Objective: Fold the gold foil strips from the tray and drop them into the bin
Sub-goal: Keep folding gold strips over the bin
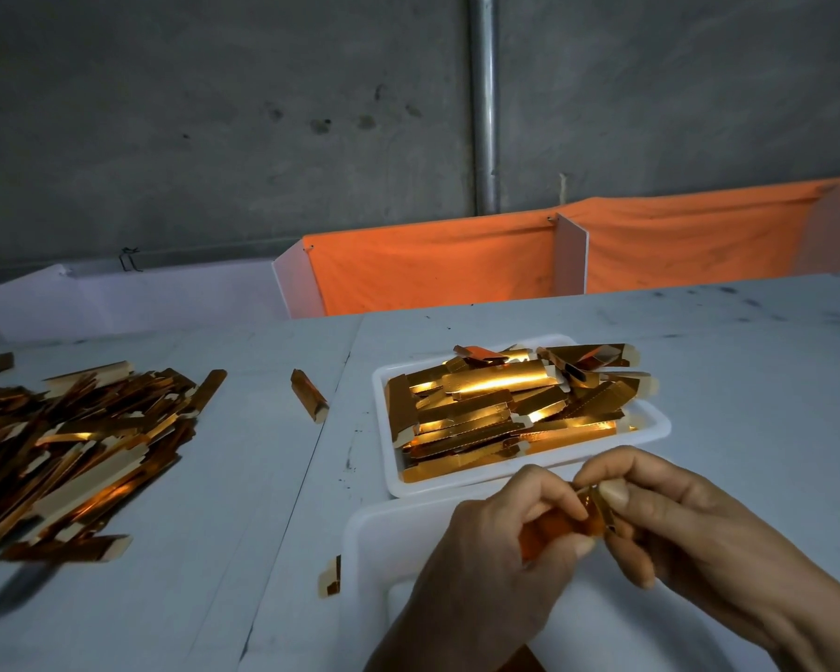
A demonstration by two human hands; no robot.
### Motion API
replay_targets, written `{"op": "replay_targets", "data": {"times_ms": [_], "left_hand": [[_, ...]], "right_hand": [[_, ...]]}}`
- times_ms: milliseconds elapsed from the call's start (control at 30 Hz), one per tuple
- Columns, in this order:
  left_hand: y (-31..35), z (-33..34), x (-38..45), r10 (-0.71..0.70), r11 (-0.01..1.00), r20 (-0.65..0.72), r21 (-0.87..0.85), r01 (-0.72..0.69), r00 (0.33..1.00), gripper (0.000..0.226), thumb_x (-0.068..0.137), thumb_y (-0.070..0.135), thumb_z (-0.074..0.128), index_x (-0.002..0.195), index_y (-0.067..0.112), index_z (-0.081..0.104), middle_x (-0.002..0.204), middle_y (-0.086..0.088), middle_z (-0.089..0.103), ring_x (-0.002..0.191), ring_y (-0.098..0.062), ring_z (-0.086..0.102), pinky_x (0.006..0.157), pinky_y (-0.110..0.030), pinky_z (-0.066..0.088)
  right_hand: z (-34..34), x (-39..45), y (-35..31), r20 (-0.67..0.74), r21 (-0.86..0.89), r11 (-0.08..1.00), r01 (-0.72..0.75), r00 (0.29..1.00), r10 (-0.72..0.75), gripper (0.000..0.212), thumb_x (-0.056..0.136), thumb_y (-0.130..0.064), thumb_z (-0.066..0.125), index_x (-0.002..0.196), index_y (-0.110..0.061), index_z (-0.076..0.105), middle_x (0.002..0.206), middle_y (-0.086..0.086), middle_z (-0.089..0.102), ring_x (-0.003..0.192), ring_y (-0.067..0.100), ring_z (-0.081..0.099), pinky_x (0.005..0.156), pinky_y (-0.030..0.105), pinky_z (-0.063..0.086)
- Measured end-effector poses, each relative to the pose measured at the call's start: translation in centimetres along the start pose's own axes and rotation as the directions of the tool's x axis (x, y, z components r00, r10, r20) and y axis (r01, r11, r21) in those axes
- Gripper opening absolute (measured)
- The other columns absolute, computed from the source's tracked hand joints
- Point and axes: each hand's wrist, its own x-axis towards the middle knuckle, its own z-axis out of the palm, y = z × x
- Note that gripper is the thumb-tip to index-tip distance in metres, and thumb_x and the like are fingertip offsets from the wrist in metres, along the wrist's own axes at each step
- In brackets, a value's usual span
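Foil strip point(588, 518) sits at lower centre of the frame, pinched between my left hand point(500, 540) and right hand point(670, 516) above the bin point(374, 540), just below the tray point(651, 424). It looks light, thin, easily creased and slick; I judge that gripping the ends with fingertips suits it best.

Dim scene overall, grey wall point(214, 138) dark and flat. Bright glare patches on the gold strips in the tray point(651, 429) and on the left pile point(78, 453), light apparently from above. Wide-angle bending at edges; near-left corner smeared, hands slightly soft.
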Motion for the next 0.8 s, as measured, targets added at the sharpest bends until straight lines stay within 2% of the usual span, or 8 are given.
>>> {"op": "replay_targets", "data": {"times_ms": [167, 300, 400, 500, 567, 667, 733, 800], "left_hand": [[0.2, -0.2, -0.1, 0.021, 0.998, 0.018, -0.051, -0.020, 1.000, 0.020, 0.090, 0.034, 0.059, 0.088, 0.050, 0.048, 0.108, 0.021, 0.065, 0.098, 0.010, 0.054, 0.075, 0.001, 0.039], [0.2, -0.1, 0.0, 0.027, 0.998, 0.011, -0.064, -0.026, 1.000, 0.019, 0.091, 0.032, 0.058, 0.088, 0.048, 0.047, 0.104, 0.021, 0.065, 0.097, 0.011, 0.055, 0.076, 0.001, 0.040], [0.1, 0.2, 0.1, 0.023, 0.999, -0.020, -0.023, -0.024, 1.000, 0.020, 0.090, 0.036, 0.058, 0.088, 0.051, 0.045, 0.109, 0.020, 0.064, 0.096, 0.013, 0.052, 0.074, 0.003, 0.039], [0.0, 0.7, 0.1, 0.047, 0.995, -0.054, 0.092, -0.042, 0.997, 0.027, 0.089, 0.040, 0.059, 0.088, 0.056, 0.037, 0.108, 0.028, 0.056, 0.091, 0.017, 0.048, 0.070, 0.004, 0.037], [-0.1, 1.0, 0.1, 0.082, 0.984, -0.069, 0.166, -0.069, 0.994, 0.032, 0.088, 0.042, 0.059, 0.091, 0.057, 0.032, 0.106, 0.032, 0.046, 0.088, 0.016, 0.044, 0.072, 0.003, 0.036], [-0.3, 1.3, 0.1, 0.121, 0.971, -0.075, 0.216, -0.102, 0.990, 0.036, 0.088, 0.043, 0.060, 0.096, 0.056, 0.027, 0.116, 0.027, 0.049, 0.091, 0.015, 0.039, 0.075, 0.001, 0.033], [-0.4, 1.3, 0.1, 0.128, 0.967, -0.083, 0.230, -0.106, 0.988, 0.035, 0.088, 0.043, 0.060, 0.097, 0.054, 0.028, 0.118, 0.026, 0.050, 0.090, 0.017, 0.038, 0.074, 0.002, 0.031], [-0.5, 1.2, 0.1, 0.138, 0.963, -0.088, 0.246, -0.113, 0.986, 0.033, 0.088, 0.042, 0.060, 0.099, 0.051, 0.030, 0.112, 0.030, 0.048, 0.089, 0.017, 0.038, 0.074, 0.002, 0.030]], "right_hand": [[-0.1, -0.1, 0.0, 0.025, 0.006, 1.000, -0.019, 0.999, 0.019, 0.053, 0.056, -0.038, 0.089, 0.088, -0.001, 0.067, 0.059, 0.012, 0.042, 0.042, 0.018, 0.042, 0.043, 0.022, 0.041], [0.0, -0.1, 0.4, 0.000, 0.012, 1.000, -0.001, 1.000, 0.001, 0.061, 0.050, -0.043, 0.091, 0.088, -0.001, 0.066, 0.058, 0.010, 0.042, 0.042, 0.017, 0.042, 0.043, 0.022, 0.041], [-0.2, -0.2, 0.3, -0.003, 0.083, 0.996, -0.017, 1.000, 0.017, 0.049, 0.059, -0.031, 0.090, 0.093, -0.003, 0.067, 0.059, 0.011, 0.043, 0.043, 0.018, 0.043, 0.043, 0.023, 0.042], [-0.2, -0.1, 0.3, -0.041, -0.003, 1.000, -0.021, 0.999, 0.021, 0.020, 0.073, -0.015, 0.071, 0.090, -0.007, 0.067, 0.062, 0.013, 0.042, 0.046, 0.019, 0.042, 0.045, 0.023, 0.041], [-0.2, 0.0, 0.2, -0.062, -0.074, 0.997, -0.016, 0.998, 0.011, 0.015, 0.072, -0.014, 0.065, 0.086, -0.009, 0.066, 0.063, 0.013, 0.044, 0.047, 0.020, 0.044, 0.047, 0.022, 0.041], [-0.2, -0.1, 0.2, -0.069, -0.119, 0.993, -0.011, 0.998, 0.003, 0.012, 0.071, -0.011, 0.065, 0.083, -0.010, 0.064, 0.062, 0.013, 0.047, 0.049, 0.022, 0.046, 0.047, 0.023, 0.042], [-0.3, -0.1, 0.1, -0.053, -0.170, 0.985, -0.019, 0.999, 0.010, 0.009, 0.077, -0.004, 0.062, 0.083, -0.011, 0.064, 0.063, 0.013, 0.050, 0.051, 0.022, 0.048, 0.049, 0.022, 0.043], [-0.5, 0.0, 0.2, -0.036, -0.261, 0.965, -0.031, 0.999, 0.022, 0.019, 0.087, 0.003, 0.056, 0.082, -0.014, 0.065, 0.065, 0.015, 0.053, 0.054, 0.023, 0.051, 0.053, 0.020, 0.045]]}}
